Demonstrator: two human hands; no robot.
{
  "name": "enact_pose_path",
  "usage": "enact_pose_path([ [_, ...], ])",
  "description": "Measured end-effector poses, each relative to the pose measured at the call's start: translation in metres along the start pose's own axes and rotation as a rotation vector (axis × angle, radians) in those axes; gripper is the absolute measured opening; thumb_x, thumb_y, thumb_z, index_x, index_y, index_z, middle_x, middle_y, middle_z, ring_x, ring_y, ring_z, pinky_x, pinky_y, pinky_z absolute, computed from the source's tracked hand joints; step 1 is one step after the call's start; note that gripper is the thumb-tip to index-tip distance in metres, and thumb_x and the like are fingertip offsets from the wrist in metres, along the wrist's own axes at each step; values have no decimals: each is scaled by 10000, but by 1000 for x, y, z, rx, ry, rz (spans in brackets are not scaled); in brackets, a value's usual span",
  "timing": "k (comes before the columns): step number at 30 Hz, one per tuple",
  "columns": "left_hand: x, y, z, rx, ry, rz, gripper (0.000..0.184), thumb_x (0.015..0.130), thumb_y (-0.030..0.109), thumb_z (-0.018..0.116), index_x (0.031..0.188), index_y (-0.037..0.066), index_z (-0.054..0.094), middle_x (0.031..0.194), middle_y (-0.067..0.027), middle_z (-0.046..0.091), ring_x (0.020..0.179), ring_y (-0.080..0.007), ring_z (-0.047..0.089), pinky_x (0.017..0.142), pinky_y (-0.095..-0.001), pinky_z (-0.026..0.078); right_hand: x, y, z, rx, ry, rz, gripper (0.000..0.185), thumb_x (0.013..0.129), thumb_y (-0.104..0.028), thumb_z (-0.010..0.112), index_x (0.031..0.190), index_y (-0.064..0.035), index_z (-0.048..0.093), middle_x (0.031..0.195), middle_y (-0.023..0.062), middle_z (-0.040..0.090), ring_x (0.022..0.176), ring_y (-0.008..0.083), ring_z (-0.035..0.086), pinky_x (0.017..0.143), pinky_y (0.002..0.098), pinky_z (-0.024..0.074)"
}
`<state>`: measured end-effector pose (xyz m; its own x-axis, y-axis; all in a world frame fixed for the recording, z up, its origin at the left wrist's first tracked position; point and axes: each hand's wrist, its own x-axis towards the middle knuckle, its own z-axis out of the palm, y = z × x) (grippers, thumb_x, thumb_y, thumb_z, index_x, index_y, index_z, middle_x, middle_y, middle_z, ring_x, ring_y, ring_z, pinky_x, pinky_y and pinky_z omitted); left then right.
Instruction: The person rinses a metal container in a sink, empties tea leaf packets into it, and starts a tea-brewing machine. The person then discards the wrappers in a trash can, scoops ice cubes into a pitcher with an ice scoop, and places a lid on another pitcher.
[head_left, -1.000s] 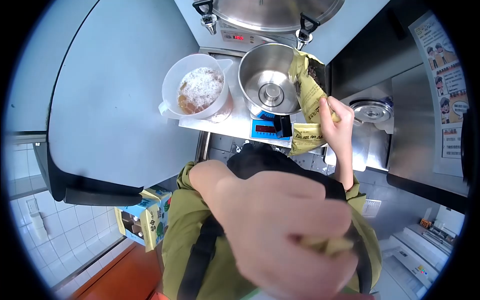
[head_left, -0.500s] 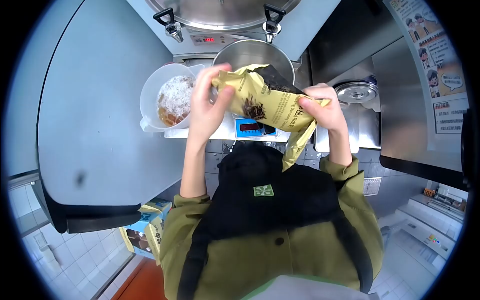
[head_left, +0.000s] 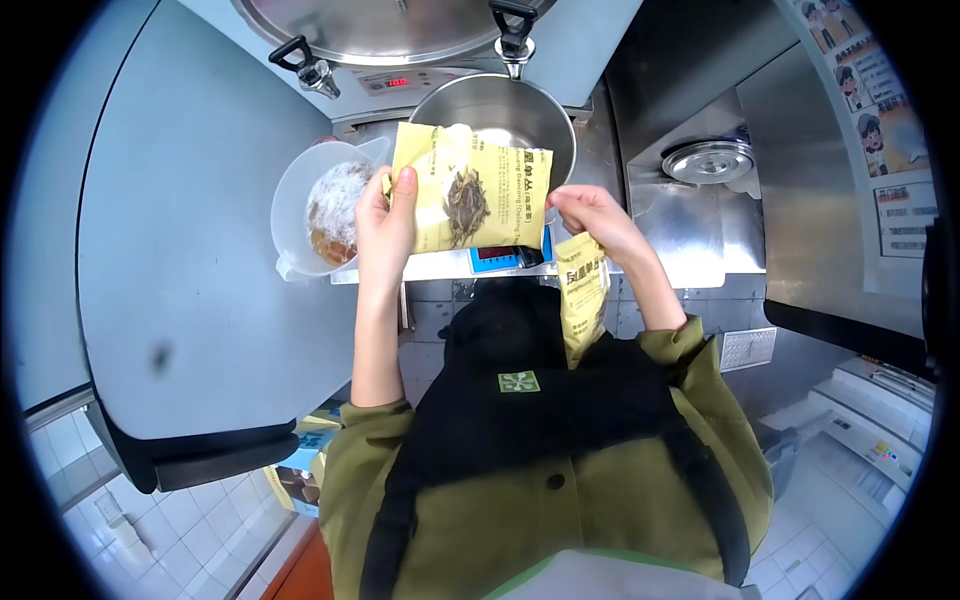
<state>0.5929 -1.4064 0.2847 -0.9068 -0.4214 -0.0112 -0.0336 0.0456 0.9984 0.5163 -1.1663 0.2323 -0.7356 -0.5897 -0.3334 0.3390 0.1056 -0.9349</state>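
Note:
My left hand [head_left: 388, 215] grips the left edge of a yellow tea bag [head_left: 510, 200], thumb on the front. Its printed face shows a picture of dark leaves. At the bag's right edge, the fingers of my right hand [head_left: 598, 217] are pinched together. A second yellow tea bag [head_left: 583, 300] hangs below my right hand, apparently held by its lower fingers. Behind the first bag stands a steel pot [head_left: 545, 110], partly covered by it. Beneath is a blue digital scale [head_left: 490, 262], mostly hidden.
A translucent pitcher [head_left: 290, 225] with foamy brown liquid stands left of the pot. At the back is a large steel boiler [head_left: 390, 30] with two black-handled taps. A round steel lid [head_left: 708, 162] lies on the right. A grey cabinet door [head_left: 200, 250] flanks the left side.
The first tea bag has turned from tilted to nearly upright, its face toward me. My right hand has shifted left and down, with the second bag hanging more openly in view.

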Motion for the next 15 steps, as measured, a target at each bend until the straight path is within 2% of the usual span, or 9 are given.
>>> enact_pose_path([
  [2, 4, 4, 4, 55, 0, -39, 236, 909, 197, 454, 890, -12, 563, 742, -8, 575, 635, -47, 481, 586, -204, 397, 1, -2, 2, 12, 25, 53, 199, 884, -178, 495, 818, -25, 604, 510, -85, 327, 456, 13, 268, 416, 191, 196],
  [5, 19, 26, 5, 177, -96, -231, 249, 888, 164, 424, 930, -38, 563, 760, -42, 599, 648, -89, 528, 612, -231, 425, 1, -10, 5, 4, 42, 111, 195, 879, -161, 499, 796, -20, 604, 507, -84, 339, 449, 16, 271, 413, 193, 203],
  [8, 47, 42, 2, 399, -325, -360, 274, 853, 170, 436, 936, -51, 575, 793, -78, 618, 672, -124, 564, 637, -236, 437, 0, -17, 3, -53, 5, 157, 205, 878, -164, 494, 796, -11, 605, 493, -84, 326, 433, 20, 263, 405, 200, 209],
  [9, 59, 44, 2, 569, -393, -380, 275, 831, 180, 462, 905, -52, 590, 792, -97, 627, 685, -133, 575, 650, -232, 438, 1, -19, 2, -76, -15, 171, 211, 879, -167, 492, 799, -8, 606, 486, -85, 318, 427, 21, 259, 401, 203, 210],
  [12, 82, 37, 5, 623, -473, -402, 260, 819, 186, 468, 855, -34, 602, 706, -77, 610, 585, -114, 552, 558, -235, 436, 4, -25, -3, -44, -109, 222, 247, 888, -192, 478, 811, -3, 617, 471, -82, 296, 409, 24, 253, 390, 209, 220],
  [14, 98, 35, 6, 596, -607, -538, 197, 806, 165, 464, 753, 5, 566, 524, -10, 485, 364, -65, 409, 318, -210, 312, 7, -27, -9, -14, -154, 254, 286, 896, -217, 463, 801, 5, 615, 459, -82, 271, 400, 26, 250, 386, 211, 225],
  [15, 107, 30, 7, 578, -630, -598, 185, 807, 156, 454, 740, 10, 546, 510, -3, 465, 353, -60, 399, 301, -200, 306, 8, -27, -11, 0, -179, 273, 305, 901, -230, 456, 796, 9, 614, 453, -81, 259, 395, 28, 249, 385, 212, 228],
])
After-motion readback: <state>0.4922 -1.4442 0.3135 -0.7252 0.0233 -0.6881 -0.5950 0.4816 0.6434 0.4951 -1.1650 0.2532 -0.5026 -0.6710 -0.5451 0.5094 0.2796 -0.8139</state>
